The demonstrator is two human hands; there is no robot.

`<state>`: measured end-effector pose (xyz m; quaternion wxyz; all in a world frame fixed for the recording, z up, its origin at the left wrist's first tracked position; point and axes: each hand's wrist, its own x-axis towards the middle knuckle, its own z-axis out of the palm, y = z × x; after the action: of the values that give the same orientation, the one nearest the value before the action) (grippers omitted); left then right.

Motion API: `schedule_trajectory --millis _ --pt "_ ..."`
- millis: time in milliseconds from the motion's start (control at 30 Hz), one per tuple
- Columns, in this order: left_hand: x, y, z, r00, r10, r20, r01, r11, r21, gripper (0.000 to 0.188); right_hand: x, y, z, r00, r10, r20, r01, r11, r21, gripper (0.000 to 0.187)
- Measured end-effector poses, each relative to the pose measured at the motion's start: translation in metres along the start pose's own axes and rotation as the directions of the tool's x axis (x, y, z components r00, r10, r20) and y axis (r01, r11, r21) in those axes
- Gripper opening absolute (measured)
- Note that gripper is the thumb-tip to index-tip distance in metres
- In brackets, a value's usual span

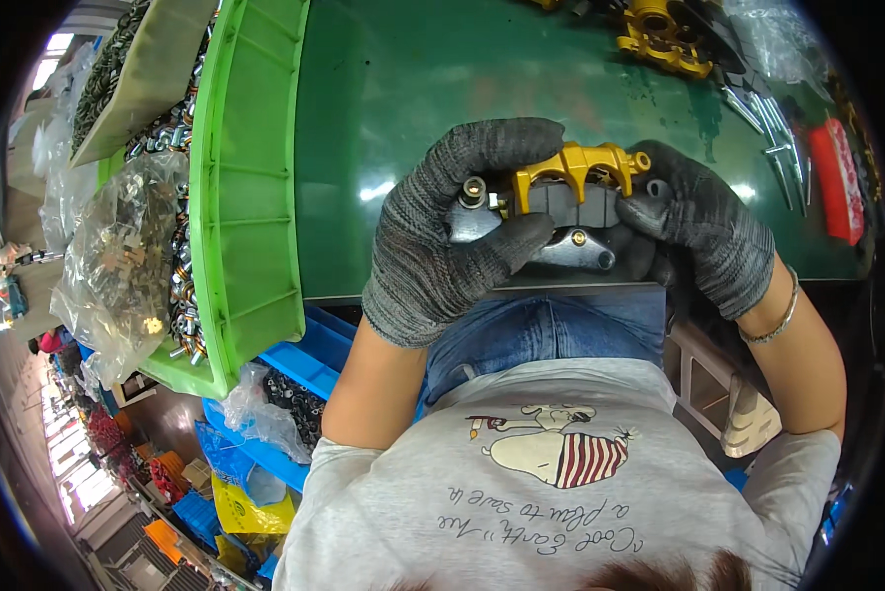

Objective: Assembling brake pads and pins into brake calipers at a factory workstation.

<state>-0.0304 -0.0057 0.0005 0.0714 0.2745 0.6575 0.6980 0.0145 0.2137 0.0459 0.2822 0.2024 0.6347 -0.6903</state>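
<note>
A brake caliper with a gold body [582, 167], dark pads and a silver bracket is held up over the near edge of the green table. My left hand [432, 227], in a grey knit glove, wraps round its left end, thumb pressed along the front. At the other end my right hand [703, 217], gloved the same way, has its fingers closed on the caliper. A small dark round piece [656, 187] shows by the right thumb; I cannot tell whether it belongs to the caliper. The right fingertips are partly hidden.
A green crate [250, 197] of small metal parts and a clear bag [117, 266] stand at left. More gold calipers [659, 39], metal rods [779, 148] and a red box [836, 182] lie at right on the green table [413, 69]. Blue bins [309, 355] sit lower left.
</note>
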Motion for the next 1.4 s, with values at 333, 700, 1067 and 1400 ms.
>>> schedule_trajectory --millis 333,700,1067,1400 --pt "0.001 -0.001 0.001 1.000 0.009 -0.004 -0.009 0.999 -0.039 0.046 0.000 0.006 0.000 0.993 -0.114 -0.043 0.116 0.992 0.048 0.039" --pt "-0.001 -0.002 0.001 1.000 -0.008 0.006 0.009 0.998 -0.070 0.046 0.008 0.006 -0.022 0.995 -0.035 0.090 0.047 0.991 -0.128 0.057" --pt "-0.001 -0.003 0.000 1.000 0.003 0.001 -0.003 1.000 -0.018 0.045 0.002 0.011 -0.003 0.987 -0.149 -0.055 0.143 0.984 -0.102 0.043" --pt "0.002 -0.003 -0.002 1.000 -0.012 0.026 0.013 0.999 -0.043 0.040 0.014 0.002 -0.003 0.971 -0.205 -0.124 0.154 0.930 -0.333 0.042"
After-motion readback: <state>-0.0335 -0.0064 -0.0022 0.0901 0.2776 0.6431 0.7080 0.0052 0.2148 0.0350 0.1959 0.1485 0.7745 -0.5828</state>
